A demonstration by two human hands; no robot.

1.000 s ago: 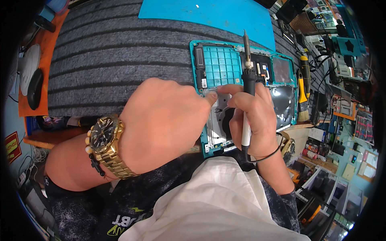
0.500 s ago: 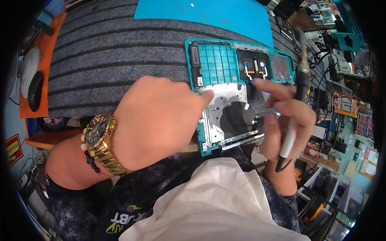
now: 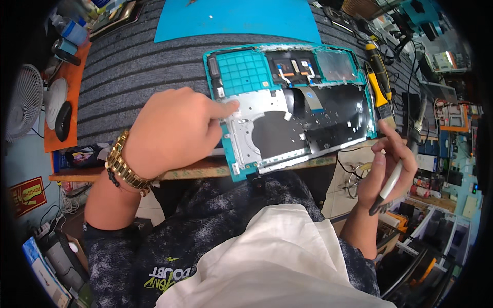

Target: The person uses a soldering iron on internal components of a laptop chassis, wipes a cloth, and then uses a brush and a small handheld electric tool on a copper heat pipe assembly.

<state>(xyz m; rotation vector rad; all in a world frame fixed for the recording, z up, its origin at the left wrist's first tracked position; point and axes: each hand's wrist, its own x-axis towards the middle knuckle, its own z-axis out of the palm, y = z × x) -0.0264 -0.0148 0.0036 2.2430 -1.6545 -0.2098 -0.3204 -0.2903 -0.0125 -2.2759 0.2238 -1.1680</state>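
From my end of the head cam, far L: a white desk fan [image 3: 24, 102] stands by the orange strip [image 3: 79, 105] along the table's [image 3: 200, 171] L edge. A black oval item [image 3: 63, 123] sits on that strip; can't ID it. Next, a grey mat w/ dark stripes [image 3: 118, 82] covers the tabletop.

My L hand [image 3: 172, 126], gold wristwatch [image 3: 126, 167] behind it, comes in over the near edge. Index finger's straight, tip on the silver plate [image 3: 250, 101] of the teal laptop palm-rest shell [image 3: 244, 72]; other fingers curled in. Thumb's mostly hidden, so I can't tell if it pinches the rim.

The shell lies inner side up along the table's near edge, near L corner poking past it. Mid-way along its far side is a black panel [image 3: 285, 62] w/ 2 short ribbon cables. Beyond, a blue work mat [image 3: 241, 20] lies at the table's far side.

Just R of the shell: a yellow-handled brush [image 3: 378, 90], w/ a black-and-yellow tool [image 3: 379, 64] beside it.

My R hand [image 3: 389, 167] hangs off the near R corner, apart from the shell, fingers curled round a soldering iron [image 3: 392, 183], index raised; the iron's tip points away from me.
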